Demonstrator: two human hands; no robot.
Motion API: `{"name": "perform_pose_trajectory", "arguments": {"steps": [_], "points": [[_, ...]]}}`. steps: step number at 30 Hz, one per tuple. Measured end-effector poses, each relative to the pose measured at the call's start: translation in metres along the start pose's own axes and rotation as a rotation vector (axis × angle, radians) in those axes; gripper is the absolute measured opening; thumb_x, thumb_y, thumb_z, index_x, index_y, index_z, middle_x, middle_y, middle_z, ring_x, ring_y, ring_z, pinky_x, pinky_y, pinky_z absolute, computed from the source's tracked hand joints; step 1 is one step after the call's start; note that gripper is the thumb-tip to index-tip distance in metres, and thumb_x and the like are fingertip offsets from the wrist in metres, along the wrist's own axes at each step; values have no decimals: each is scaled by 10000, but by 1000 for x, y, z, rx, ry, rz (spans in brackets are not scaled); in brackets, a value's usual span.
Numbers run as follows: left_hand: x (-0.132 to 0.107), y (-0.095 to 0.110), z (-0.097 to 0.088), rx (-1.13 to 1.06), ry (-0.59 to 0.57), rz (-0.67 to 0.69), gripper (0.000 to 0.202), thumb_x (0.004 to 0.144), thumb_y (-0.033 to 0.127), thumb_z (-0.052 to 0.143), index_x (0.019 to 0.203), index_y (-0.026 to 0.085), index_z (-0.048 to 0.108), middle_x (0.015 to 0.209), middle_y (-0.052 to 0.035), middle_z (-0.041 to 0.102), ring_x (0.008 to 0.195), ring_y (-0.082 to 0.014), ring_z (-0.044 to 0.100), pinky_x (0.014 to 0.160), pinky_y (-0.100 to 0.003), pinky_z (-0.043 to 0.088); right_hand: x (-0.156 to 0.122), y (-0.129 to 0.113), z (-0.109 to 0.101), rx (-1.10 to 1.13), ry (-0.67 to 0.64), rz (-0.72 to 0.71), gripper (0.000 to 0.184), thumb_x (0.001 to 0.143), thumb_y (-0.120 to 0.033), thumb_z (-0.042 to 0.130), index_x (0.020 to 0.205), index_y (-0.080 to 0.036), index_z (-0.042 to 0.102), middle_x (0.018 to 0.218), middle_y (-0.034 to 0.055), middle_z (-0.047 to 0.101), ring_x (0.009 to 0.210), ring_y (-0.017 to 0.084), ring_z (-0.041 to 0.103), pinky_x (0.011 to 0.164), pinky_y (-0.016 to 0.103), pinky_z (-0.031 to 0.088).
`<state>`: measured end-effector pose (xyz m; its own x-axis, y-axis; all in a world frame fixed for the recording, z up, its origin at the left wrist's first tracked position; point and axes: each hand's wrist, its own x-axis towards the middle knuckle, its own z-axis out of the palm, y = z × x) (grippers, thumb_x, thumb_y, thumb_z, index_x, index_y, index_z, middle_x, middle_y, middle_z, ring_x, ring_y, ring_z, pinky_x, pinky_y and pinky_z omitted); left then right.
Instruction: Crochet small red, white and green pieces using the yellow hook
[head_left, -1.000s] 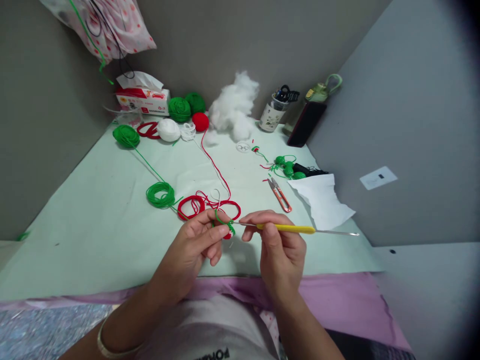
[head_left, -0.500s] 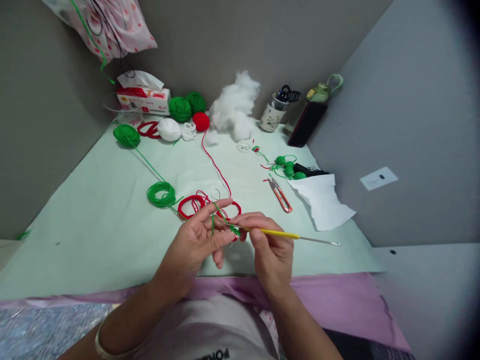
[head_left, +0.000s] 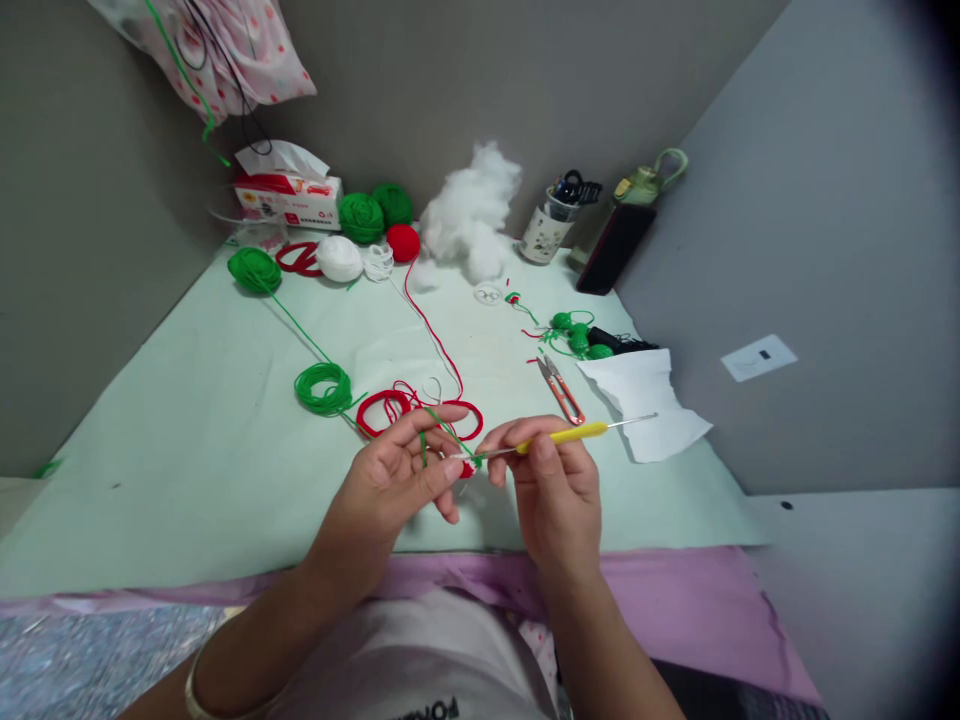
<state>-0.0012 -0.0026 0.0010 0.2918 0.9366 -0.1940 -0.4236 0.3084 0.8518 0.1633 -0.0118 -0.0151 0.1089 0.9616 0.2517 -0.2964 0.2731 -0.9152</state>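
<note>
The table is covered by a pale green sheet (head_left: 187, 470). With twelve o'clock taken at its far edge, white fluffy stuffing (head_left: 469, 220) is set at twelve, a patterned cup (head_left: 545, 236) at one and a bottle (head_left: 637, 187) at two. Toward three, orange-handled snips (head_left: 560, 389) and a white cloth-like piece (head_left: 649, 400) are laid. A green yarn coil (head_left: 322, 389) is placed at nine, a green yarn ball (head_left: 253, 269) at ten.

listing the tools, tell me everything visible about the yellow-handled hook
The hook has a yellow, plastic-looking handle and a thin metallic shaft at each end. The right hand grips the handle; one shaft meets the small green, red and white crochet piece; the other slants up rightward, overlapping white paper in view.
</note>
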Motion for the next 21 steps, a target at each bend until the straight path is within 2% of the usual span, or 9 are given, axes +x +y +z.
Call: {"name": "perform_pose_trajectory", "arguments": {"steps": [8,11,14,16,18,20,21], "points": [[-1,1,0,78,44,50,312,866,219,838,1173,239,785,812,40,649,581,-75,609,579,-204,573,-10,-9,-2,-208,-42,-154,220,1092,-247,533,1038,-241,746,979,47,792,740,153,711,686,314,591],[-3,0,4,132,121,92,347,824,179,852,1160,217,779,800,35,646,601,-90,620,581,-202,578,-13,-11,-4,-432,-108,-302,249,1085,-194,508,1127,-270,741,1005,57,797,853,197,749,728,355,622],[-6,-3,9,125,189,131,459,772,149,878,1207,215,749,801,31,657,630,-103,623,582,-194,576,-18,-5,-7,-757,-213,-471,304,1038,-188,598,1269,-334,731,1073,63,807,983,238,768,809,398,651],[-6,-3,9,22,157,63,532,748,154,892,1251,215,727,782,46,644,532,-69,543,480,-166,504,-22,1,-8,-884,-204,-540,378,989,-190,688,1301,-398,737,1116,52,802,1001,244,771,818,396,659],[-5,0,8,-110,77,-94,537,744,173,900,1252,193,726,719,71,598,420,-16,374,378,-134,356,-23,4,-7,-846,-152,-561,386,969,-185,717,1276,-414,762,1108,48,795,1001,250,766,814,397,657],[-2,5,6,-208,23,-214,492,756,189,904,1220,165,742,651,98,532,393,15,231,358,-117,252,-21,3,-5,-684,-61,-459,305,1011,-191,656,1224,-364,791,1057,58,787,935,235,750,783,393,642],[-1,7,4,-235,23,-226,464,765,192,904,1201,157,750,631,107,507,396,21,200,362,-112,233,-19,1,-3,-560,-5,-388,276,1039,-196,608,1179,-336,801,1004,56,779,862,215,732,739,379,628]]}}
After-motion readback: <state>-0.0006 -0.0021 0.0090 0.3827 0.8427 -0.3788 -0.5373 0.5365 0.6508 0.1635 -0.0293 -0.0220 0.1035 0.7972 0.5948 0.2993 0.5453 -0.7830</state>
